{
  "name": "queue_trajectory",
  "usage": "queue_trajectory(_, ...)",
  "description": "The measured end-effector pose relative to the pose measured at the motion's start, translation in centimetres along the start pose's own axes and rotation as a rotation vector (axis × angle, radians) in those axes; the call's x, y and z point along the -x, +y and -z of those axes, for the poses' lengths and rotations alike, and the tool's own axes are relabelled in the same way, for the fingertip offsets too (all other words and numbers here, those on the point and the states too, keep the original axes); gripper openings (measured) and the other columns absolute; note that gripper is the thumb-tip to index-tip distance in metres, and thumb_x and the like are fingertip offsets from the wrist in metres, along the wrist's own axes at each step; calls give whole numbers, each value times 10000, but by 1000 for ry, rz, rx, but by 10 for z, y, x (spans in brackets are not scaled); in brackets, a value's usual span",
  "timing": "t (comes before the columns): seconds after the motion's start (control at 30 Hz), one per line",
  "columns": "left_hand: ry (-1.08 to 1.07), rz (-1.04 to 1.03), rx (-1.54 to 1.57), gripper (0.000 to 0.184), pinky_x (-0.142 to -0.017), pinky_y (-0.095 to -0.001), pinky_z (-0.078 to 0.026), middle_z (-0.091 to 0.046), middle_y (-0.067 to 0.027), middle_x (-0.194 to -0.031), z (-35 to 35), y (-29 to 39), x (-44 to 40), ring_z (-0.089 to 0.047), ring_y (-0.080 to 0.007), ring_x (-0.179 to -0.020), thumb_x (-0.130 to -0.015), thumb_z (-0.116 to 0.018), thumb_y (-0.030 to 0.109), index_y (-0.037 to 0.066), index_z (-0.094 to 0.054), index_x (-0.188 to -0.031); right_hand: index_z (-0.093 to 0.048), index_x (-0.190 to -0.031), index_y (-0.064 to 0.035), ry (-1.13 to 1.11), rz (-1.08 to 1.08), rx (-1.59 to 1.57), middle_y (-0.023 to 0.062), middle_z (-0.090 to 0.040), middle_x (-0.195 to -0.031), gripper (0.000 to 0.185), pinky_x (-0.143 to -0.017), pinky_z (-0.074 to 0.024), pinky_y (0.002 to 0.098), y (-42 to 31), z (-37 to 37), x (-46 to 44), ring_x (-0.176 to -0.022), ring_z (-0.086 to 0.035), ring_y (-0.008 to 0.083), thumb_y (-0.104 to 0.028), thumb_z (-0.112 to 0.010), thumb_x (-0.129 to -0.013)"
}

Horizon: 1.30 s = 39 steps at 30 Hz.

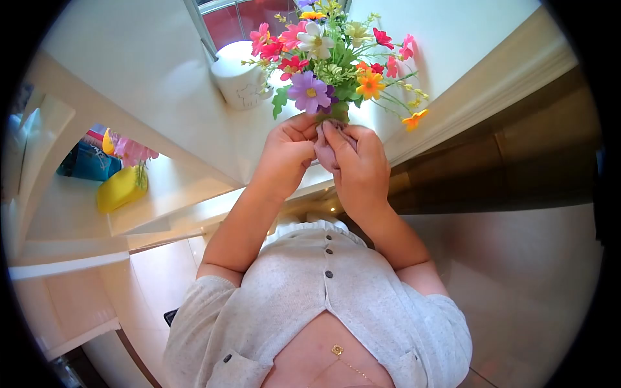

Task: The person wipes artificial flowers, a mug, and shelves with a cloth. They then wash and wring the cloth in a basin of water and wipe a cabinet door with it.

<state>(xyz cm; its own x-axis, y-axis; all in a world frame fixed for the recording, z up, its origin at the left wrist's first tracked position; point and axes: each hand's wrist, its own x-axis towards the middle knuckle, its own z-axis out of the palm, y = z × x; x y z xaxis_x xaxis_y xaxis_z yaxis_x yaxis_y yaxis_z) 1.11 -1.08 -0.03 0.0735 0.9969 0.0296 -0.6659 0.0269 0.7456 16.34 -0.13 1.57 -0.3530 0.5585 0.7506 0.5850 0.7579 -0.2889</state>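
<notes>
A bunch of colourful artificial flowers (333, 71) with green leaves stands on the white ledge before me. At its base, a crumpled mauve cloth (325, 150) is gripped in my right hand (363, 165), whose thumb presses on it just below a green leaf (335, 115). My left hand (289, 150) is closed beside the cloth, its fingertips reaching under the purple flower (309, 92). What those fingertips pinch is hidden. Whatever holds the stems is also covered by the hands and cloth.
A white mug (240, 76) with a faint drawing stands left of the flowers. On a lower shelf at left are a yellow container (123, 190) with pink flowers and a blue container (90, 161). The ledge has a raised edge (479, 94) at right.
</notes>
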Motion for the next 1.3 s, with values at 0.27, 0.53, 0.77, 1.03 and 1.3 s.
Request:
queue_trajectory(0.27, 60, 49, 101, 360, -827, -358, -576, -644, -226, -1183, -9, 1, 0, -666, -281, -1026, -881, -547, -39, -50, -588, -1239, -697, -1119, -108, -141, -46, -20, 79, -581, -973, 347, -690, -502, 378, 0, 17, 15, -855, -597, 264, -56, -670, -777)
queue_trajectory(0.53, 165, 1, -11, 323, -805, -335, -585, -666, -181, -1154, -19, -3, 0, -682, -222, -976, -900, -596, 2, -41, -594, -1220, -689, -1128, -96, 5, -121, -150, 94, -589, -970, 410, -700, -511, 385, -2, 31, -2, -869, -609, 282, 5, -701, -731)
queue_trajectory(0.77, 81, 28, 57, 319, -871, -340, -560, -675, -140, -1104, -8, 0, 2, -671, -213, -978, -874, -558, -50, -66, -586, -1192, -710, -1082, -91, 23, -39, -22, 98, -598, -968, 341, -687, -510, 372, 9, 4, -1, -846, -612, 276, -6, -700, -752)
queue_trajectory(1.03, 98, -3, 70, 361, -900, -361, -556, -629, -199, -1232, -15, -4, 3, -657, -260, -1069, -887, -544, -39, -50, -566, -1247, -719, -1074, -103, 87, -64, -76, 76, -598, -950, 375, -673, -514, 369, 3, 30, 4, -851, -618, 262, -1, -718, -714)
queue_trajectory(1.3, 58, 11, 56, 369, -920, -375, -548, -623, -211, -1240, -13, 0, 2, -644, -295, -1102, -896, -535, -26, -66, -554, -1262, -722, -1027, -107, -8, -19, -60, 66, -609, -949, 316, -664, -519, 363, 12, 7, 12, -835, -627, 263, -25, -720, -722)
